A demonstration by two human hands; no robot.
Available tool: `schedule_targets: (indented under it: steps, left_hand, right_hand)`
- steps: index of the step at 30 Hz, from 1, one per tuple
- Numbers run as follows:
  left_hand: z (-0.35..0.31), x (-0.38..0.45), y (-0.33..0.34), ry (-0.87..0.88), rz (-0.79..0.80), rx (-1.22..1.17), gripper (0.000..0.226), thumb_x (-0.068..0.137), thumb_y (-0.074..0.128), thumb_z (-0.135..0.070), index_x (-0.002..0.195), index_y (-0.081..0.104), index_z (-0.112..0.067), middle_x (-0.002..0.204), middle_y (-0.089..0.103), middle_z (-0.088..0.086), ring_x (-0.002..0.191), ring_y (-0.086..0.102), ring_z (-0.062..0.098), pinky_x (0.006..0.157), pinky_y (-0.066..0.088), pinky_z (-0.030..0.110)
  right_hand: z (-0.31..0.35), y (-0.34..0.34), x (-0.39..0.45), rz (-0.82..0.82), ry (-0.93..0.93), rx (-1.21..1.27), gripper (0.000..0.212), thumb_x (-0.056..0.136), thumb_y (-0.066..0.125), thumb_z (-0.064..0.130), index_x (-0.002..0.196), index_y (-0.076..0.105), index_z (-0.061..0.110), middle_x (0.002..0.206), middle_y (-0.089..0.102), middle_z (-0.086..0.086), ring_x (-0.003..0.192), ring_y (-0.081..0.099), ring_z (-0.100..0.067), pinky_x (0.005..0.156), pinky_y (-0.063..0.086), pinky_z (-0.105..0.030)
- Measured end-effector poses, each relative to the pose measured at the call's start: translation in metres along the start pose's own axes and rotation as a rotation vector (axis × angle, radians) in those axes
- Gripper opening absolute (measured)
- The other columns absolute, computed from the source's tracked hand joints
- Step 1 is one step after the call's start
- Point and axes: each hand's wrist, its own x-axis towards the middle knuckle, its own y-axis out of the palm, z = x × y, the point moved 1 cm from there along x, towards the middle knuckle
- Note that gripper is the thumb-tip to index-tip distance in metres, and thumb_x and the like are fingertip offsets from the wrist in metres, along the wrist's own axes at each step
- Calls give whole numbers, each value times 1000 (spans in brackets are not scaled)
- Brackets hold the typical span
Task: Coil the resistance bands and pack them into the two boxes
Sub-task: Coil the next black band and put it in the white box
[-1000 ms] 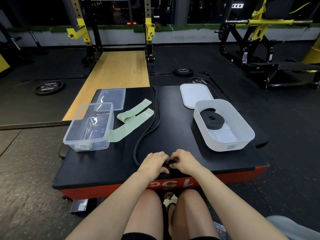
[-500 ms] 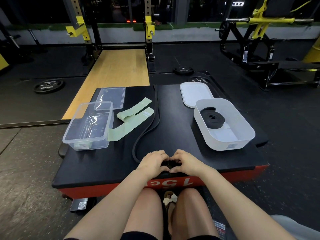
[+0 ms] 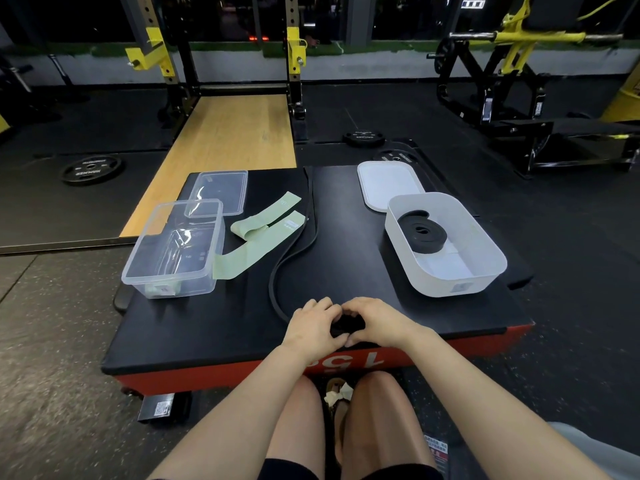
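bare mat (image 3: 349, 244) between clear box (image 3: 173, 252) and white box (image 3: 446, 244): open lane. black band (image 3: 294, 251) snakes across it; green bands (image 3: 256, 237) crowd clear box's right side.

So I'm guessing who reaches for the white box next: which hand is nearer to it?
Right. The right hand lies below-left of the white box; the left hand sits farther left, both gripping the black band.

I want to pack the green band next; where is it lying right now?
In the head view the green band lies left of centre on the black platform, between the clear box and the long black band.
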Motion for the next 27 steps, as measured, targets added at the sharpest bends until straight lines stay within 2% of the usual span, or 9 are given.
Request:
schedule_targets:
  steps: [2,5,9,11,15,21,27]
  left_hand:
    - [-3,0,2,-26,-17,-1,36,83,54,-52,101,52,-22,105,48,-7,100,45,17,84,39,30]
    - [-5,-1,7,-58,-48,5,35,85,51,-53,101,52,-22,106,47,-7,101,45,17,85,36,29]
    - [-8,-1,10,-117,-68,2,35,84,51,-53,100,51,-22,107,47,-6,102,44,18,87,35,30]
    - [-11,-1,11,-148,-75,-16,32,83,52,-50,100,52,-22,108,47,-6,103,45,19,88,35,31]
    - [-15,-2,11,-187,-87,-38,29,83,53,-45,101,52,-22,110,48,-6,103,46,19,89,35,31]
    - [-4,0,7,-90,-27,-19,36,85,57,-50,108,53,-23,112,50,-6,107,47,17,92,34,32]
    - [10,5,-5,16,65,-21,46,82,62,-48,121,51,-25,116,52,-7,111,47,16,93,34,31]
  right_hand:
    - [-4,-4,-2,34,15,38,53,77,76,20,126,57,20,120,59,0,111,52,-13,97,40,-24]
    - [-9,-11,-5,63,48,131,45,83,71,17,127,60,19,124,62,2,113,54,-11,100,39,-23]
    - [-7,-5,0,-120,178,18,33,84,67,38,110,66,18,106,62,-2,92,54,-14,84,45,-28]
    - [-1,5,3,-162,252,-18,33,81,65,46,95,60,17,95,55,0,88,50,-17,76,44,-30]
    - [11,17,9,-203,318,-44,26,84,59,37,85,44,16,91,45,-1,84,47,-21,70,38,-30]
    - [13,14,12,-192,346,7,30,85,63,33,74,41,16,91,46,-2,80,48,-21,66,35,-30]
    - [11,11,13,-148,287,22,26,84,67,29,79,46,16,95,47,0,83,48,-19,69,36,-29]
